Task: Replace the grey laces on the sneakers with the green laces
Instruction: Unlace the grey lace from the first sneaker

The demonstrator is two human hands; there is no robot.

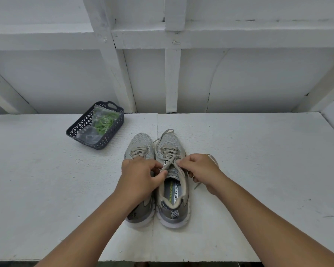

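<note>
Hands (pixel 141 176) (pixel 199 168) pinching grey laces (pixel 170 160), right sneaker (pixel 172 182)

White counter (pixel 46 189). Bearing two grey sneakers (pixel 172 189) side by side. Dark basket (pixel 81 130) apart, back left.

Grey sneakers (pixel 163 178) – green laces (pixel 105 122) – dark lattice-pattern basket (pixel 81 125).

Insole of right-hand sneaker (pixel 173 182), lower centre of frame: "MEMORY FOA…" in dark caps on a white strip, last letter cut off; "SKECHERS" logo in green beside it, partly shaded. No other legible txt.
</note>
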